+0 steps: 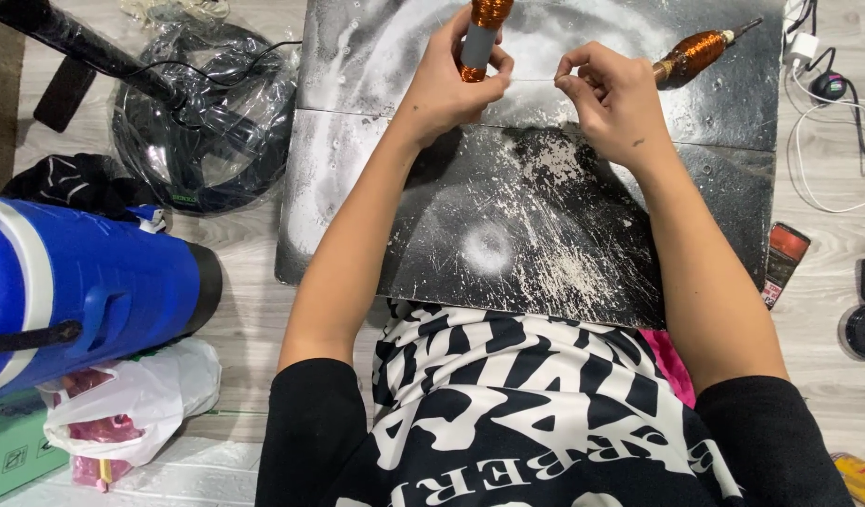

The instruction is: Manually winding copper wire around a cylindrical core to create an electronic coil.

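My left hand (pixel 449 83) grips a grey spool (pixel 479 42) wound with copper-orange thread at its top and bottom ends, held upright over a dark, white-dusted board (pixel 507 235). My right hand (pixel 612 99) pinches a thin pale strand (pixel 534 81) that stretches from the spool to its fingertips. A second spool of copper-orange thread (pixel 693 56) lies on the board just behind my right hand.
A blue container (pixel 76 291) lies at the left beside a white plastic bag (pixel 132 399). A black stand base wrapped in plastic (pixel 202 113) sits at the upper left. White cables (pixel 831 141), a small red-and-black pack (pixel 784 263) and a black round lid (pixel 864 330) lie at the right.
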